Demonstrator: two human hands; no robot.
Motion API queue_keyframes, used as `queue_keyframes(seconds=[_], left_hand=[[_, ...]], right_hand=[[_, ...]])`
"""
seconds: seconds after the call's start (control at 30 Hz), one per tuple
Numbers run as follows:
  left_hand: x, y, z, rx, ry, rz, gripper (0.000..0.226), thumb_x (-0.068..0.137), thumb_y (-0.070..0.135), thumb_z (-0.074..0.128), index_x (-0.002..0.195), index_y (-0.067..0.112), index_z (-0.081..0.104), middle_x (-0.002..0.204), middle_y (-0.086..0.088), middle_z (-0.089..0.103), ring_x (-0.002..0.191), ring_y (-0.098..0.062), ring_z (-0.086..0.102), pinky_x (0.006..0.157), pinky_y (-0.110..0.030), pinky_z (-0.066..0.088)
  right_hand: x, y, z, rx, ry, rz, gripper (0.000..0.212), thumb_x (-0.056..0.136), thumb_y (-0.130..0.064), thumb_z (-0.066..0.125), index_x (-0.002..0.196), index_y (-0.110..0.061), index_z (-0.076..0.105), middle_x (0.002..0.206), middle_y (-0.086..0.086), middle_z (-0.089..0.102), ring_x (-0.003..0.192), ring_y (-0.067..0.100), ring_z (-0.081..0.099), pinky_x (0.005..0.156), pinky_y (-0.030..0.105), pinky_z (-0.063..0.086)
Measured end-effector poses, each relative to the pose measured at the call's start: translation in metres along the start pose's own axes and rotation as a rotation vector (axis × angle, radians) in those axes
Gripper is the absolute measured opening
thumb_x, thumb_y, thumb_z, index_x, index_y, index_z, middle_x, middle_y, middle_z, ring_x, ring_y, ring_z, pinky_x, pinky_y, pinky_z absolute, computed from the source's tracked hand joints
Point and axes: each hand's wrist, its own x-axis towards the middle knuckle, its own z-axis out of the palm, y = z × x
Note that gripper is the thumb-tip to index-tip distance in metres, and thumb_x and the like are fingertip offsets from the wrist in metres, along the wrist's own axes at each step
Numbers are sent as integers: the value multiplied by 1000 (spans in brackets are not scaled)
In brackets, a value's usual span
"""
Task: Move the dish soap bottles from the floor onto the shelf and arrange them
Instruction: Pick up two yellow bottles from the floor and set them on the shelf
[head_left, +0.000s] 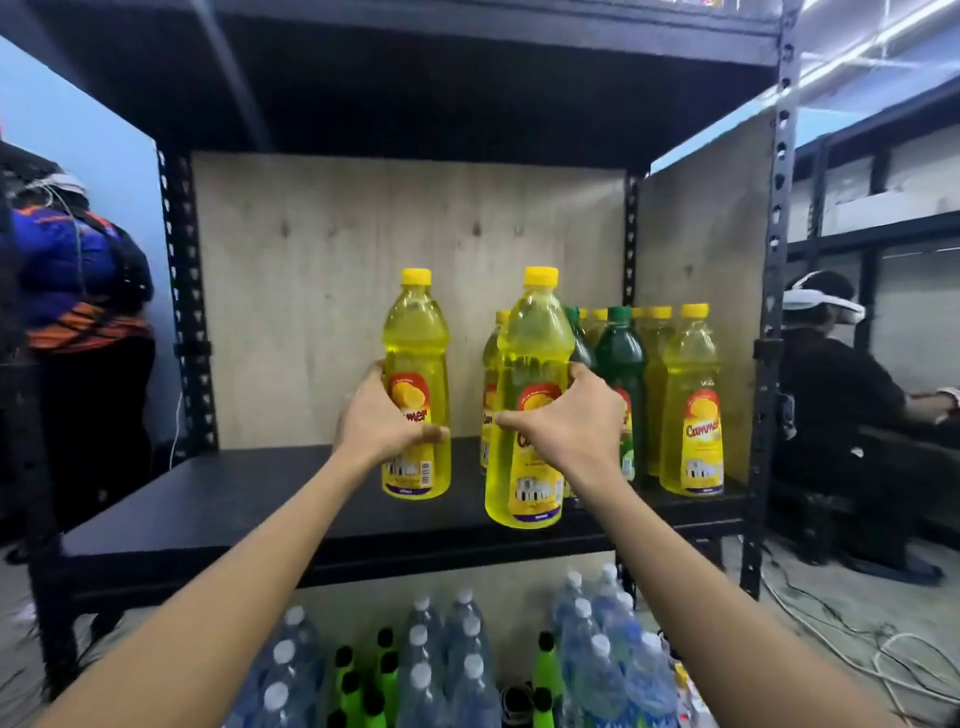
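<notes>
Hiding labels: hands (382, 421) gripping bottles (416, 384)

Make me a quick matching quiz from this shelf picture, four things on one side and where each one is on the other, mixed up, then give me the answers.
Things:
1. Left hand
2. Right hand
3. Green bottle
4. Water bottles

Places:
A. Below the shelf board, on the floor
B. Gripping the yellow bottle nearest the camera
C. Standing among the yellow bottles at the shelf's right end
D. Gripping the yellow bottle standing apart, leftmost

Pairs: 1-D, 2-B, 3-C, 4-A
</notes>
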Motion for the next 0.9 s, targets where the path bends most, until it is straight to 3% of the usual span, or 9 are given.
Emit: queue_keyframes(seconds=[0.27,0.4,0.77,0.9], left_hand=[[78,-24,61,6,56,-27,99,49,42,95,131,14,47,123,-10,63,114,-31,61,92,-41,52],[95,-35,84,-9,46,-50,95,53,38,94,132,14,46,125,-11,63,115,-32,60,93,-42,50],[87,-51,108,-42,-56,-1,96,54,35,94,134,13,46,123,-5,62,112,-25,60,92,-39,52],[84,-50,97,-11,-219,8,93,61,21,91,138,17,40,123,0,58,116,-20,57,93,-35,50]], right_hand=[[37,6,68,-76,42,40,81,39,-60,89,99,-14,63,92,1,69,86,21,68,74,36,59],[43,16,81,-122,45,40,79,45,-54,92,105,-13,63,98,2,68,93,22,67,79,37,59],[42,31,93,-134,30,62,79,47,-49,93,107,-11,60,100,3,66,94,26,66,81,41,59],[39,35,98,-109,28,75,77,45,-50,93,104,-14,59,97,2,67,91,25,67,79,42,59]])
